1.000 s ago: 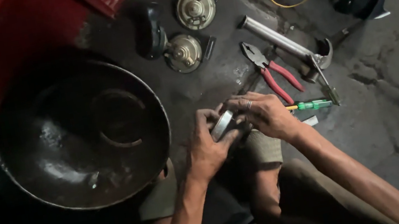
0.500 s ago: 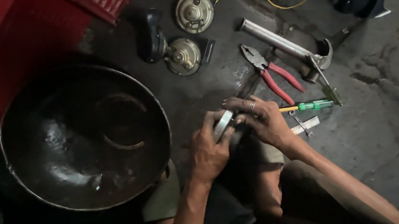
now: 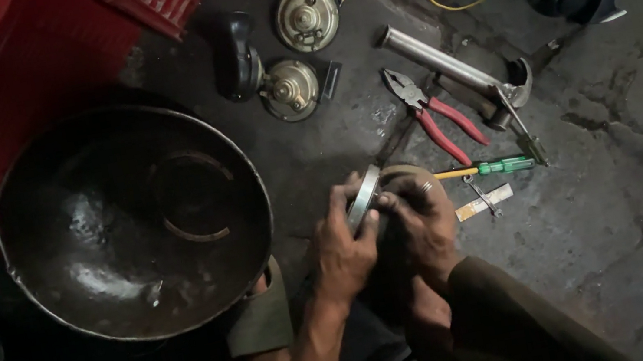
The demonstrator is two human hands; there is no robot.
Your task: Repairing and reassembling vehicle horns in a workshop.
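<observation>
Both hands grip one round metal disc (image 3: 363, 197) between them, held on edge over the dark floor, its rim tilted up and to the right. The left hand (image 3: 342, 247) curls its fingers around it; the right hand (image 3: 421, 220) closes on the far side, probably pinching it. Beside them lie one red-handled pliers (image 3: 438, 116), one green screwdriver (image 3: 491, 168) and two round horn bodies (image 3: 306, 17).

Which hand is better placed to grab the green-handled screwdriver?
Right hand, probably: the green-handled screwdriver lies just beside it on the floor. The left hand sits on the far side, gripping the round metal disc.
</observation>
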